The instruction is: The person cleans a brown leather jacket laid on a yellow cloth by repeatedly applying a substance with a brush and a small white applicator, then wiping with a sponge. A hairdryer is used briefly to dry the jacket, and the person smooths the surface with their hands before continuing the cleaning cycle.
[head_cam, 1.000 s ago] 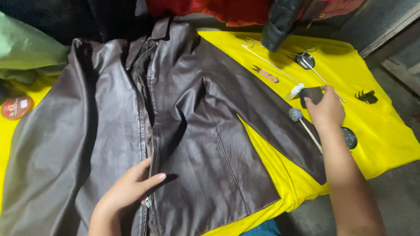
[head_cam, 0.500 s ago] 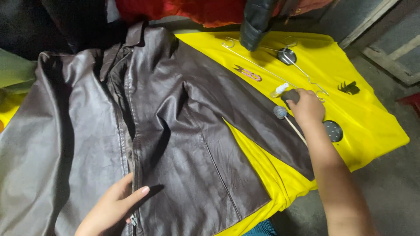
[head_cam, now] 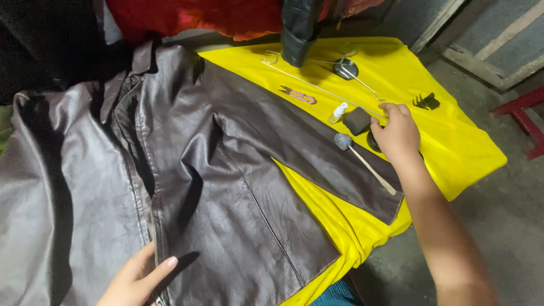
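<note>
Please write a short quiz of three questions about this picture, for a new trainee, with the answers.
1. True or false: the left hand rests on the jacket.
2. Which thing is nearest to the right hand? A) the sponge B) the hanger C) the black clip
3. What colour is the cloth under the jacket?

Key:
1. True. It lies flat near the zip at the front edge.
2. A. The dark sponge lies right beside the fingers; whether they touch it cannot be told.
3. Yellow.
</note>
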